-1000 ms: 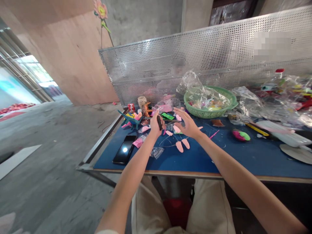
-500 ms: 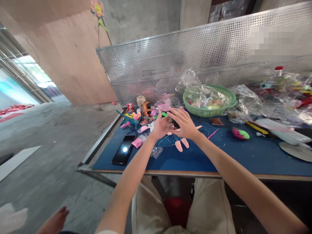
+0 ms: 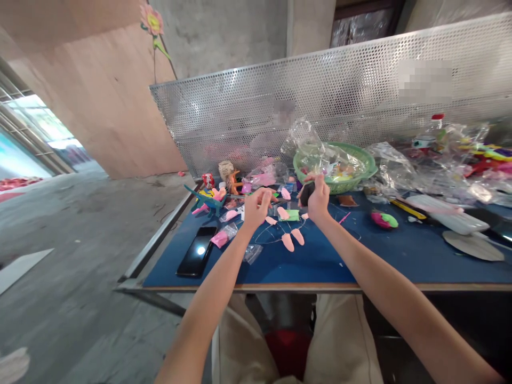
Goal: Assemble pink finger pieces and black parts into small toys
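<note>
My right hand (image 3: 319, 200) is closed on a black lump (image 3: 307, 194), which looks soft, in front of the green basket. To the left, my left hand (image 3: 256, 207) hovers over the table with fingers bent together; whatever they pinch, if anything, is hidden. Between and below the hands lie flat pink petal-shaped pieces (image 3: 287, 242) joined to thin pale wire loops. A light green strip (image 3: 293, 215) is beside them, partly under a pink piece. Small clear bags (image 3: 253, 253), one with pink material (image 3: 220, 238), are near my left wrist.
A phone (image 3: 196, 252) lies at the table's left edge, behind it a teal figure (image 3: 212, 201). A green basket (image 3: 340, 186) holds plastic wrapping. Rightward are a pink-and-green lump (image 3: 384, 219), a yellow cutter (image 3: 408, 208) and heaped clear plastic. A perforated metal screen (image 3: 240, 106) stands behind.
My hands were together over the pink pieces; now they are apart. The right hand has moved right and up with the black lump, uncovering the green strip. The view has shifted slightly.
</note>
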The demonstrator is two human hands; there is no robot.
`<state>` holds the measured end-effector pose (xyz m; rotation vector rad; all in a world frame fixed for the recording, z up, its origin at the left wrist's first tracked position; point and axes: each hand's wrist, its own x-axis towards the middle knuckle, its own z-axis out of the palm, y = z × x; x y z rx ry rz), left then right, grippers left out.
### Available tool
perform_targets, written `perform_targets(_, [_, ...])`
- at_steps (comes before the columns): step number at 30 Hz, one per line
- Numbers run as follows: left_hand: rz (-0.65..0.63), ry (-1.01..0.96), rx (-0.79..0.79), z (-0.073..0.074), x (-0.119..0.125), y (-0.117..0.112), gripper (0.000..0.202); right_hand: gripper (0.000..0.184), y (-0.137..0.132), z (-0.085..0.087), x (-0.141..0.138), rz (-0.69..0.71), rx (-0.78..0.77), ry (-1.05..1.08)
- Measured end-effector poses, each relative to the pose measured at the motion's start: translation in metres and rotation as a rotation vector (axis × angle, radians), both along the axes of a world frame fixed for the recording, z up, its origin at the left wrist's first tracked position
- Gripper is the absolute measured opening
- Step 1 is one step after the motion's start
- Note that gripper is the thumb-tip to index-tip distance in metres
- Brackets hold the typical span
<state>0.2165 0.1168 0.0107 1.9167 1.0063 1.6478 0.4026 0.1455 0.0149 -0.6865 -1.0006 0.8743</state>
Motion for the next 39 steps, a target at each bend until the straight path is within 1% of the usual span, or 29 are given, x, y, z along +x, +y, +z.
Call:
perform_targets(3, [0.103,0.220,0.289,0.001,0.007,-0.009,0.047,0.066,-0.003,0.000,-0.010,0.122,-0.122,0.084])
perform_targets(5, [0.129,0.309,0.434,0.002,0.012,-0.012,0.054,0.071,-0.007,-0.001,-0.020,0.211,-0.171,0.125])
perform_targets(7, [0.138,0.362,0.519,0.002,0.017,-0.012,0.069,0.075,-0.014,-0.001,-0.030,0.351,-0.193,0.162])
perform_targets(9, [0.143,0.398,0.547,0.003,0.019,-0.011,0.081,0.078,-0.022,0.001,-0.037,0.551,-0.207,0.161])
perform_targets(10, [0.150,0.410,0.546,0.003,0.018,-0.009,0.084,0.079,-0.026,0.002,-0.039,0.652,-0.214,0.146])
perform_targets(11, [0.157,0.417,0.539,0.003,0.017,-0.008,0.083,0.080,-0.030,0.002,-0.040,0.741,-0.219,0.122])
perform_targets(13, [0.156,0.420,0.517,0.004,0.011,-0.006,0.075,0.082,-0.036,0.003,-0.040,0.876,-0.215,0.061])
perform_targets(16, [0.122,0.346,0.486,0.005,0.001,-0.005,0.059,0.087,-0.036,0.001,-0.037,0.996,-0.179,-0.068])
perform_targets(18, [0.107,0.200,0.447,0.004,-0.003,-0.004,0.056,0.092,-0.031,-0.002,-0.036,1.009,-0.153,-0.164])
perform_targets(20, [0.097,-0.065,0.361,0.004,-0.002,0.000,0.061,0.097,-0.024,-0.005,-0.034,0.931,-0.122,-0.221])
perform_targets(21, [0.085,-0.221,0.299,0.004,-0.001,0.002,0.065,0.097,-0.021,-0.006,-0.033,0.856,-0.099,-0.235])
perform_targets(23, [0.026,-0.506,0.157,0.005,0.001,0.008,0.072,0.094,-0.016,-0.007,-0.030,0.650,-0.026,-0.261])
perform_targets(25, [-0.064,-0.672,0.013,0.007,0.003,0.011,0.078,0.087,-0.015,-0.008,-0.026,0.427,0.062,-0.329])
perform_targets(27, [-0.136,-0.737,-0.121,0.007,0.002,0.012,0.085,0.081,-0.017,-0.009,-0.022,0.221,0.157,-0.431])
perform_targets(29, [-0.174,-0.731,-0.240,0.006,0.002,0.011,0.090,0.073,-0.020,-0.009,-0.018,0.059,0.273,-0.517])
perform_targets(30, [-0.184,-0.699,-0.293,0.006,0.002,0.010,0.089,0.068,-0.022,-0.009,-0.016,0.000,0.345,-0.554])
perform_targets(32, [-0.171,-0.573,-0.353,0.005,0.004,0.007,0.084,0.059,-0.025,-0.008,-0.015,-0.069,0.513,-0.639])
perform_targets(33, [-0.150,-0.475,-0.351,0.004,0.006,0.005,0.080,0.056,-0.026,-0.006,-0.015,-0.091,0.600,-0.687])
perform_targets(34, [-0.122,-0.368,-0.323,0.004,0.009,0.003,0.075,0.056,-0.027,-0.004,-0.015,-0.112,0.681,-0.737])
perform_targets(36, [-0.084,-0.171,-0.206,0.003,0.015,0.000,0.061,0.061,-0.029,0.003,-0.017,-0.148,0.807,-0.832])
perform_targets(38, [-0.088,-0.057,-0.075,0.000,0.022,-0.002,0.052,0.069,-0.031,0.013,-0.023,-0.148,0.859,-0.909])
perform_targets(39, [-0.091,-0.033,-0.021,-0.003,0.025,-0.002,0.053,0.072,-0.032,0.017,-0.026,-0.129,0.866,-0.943])
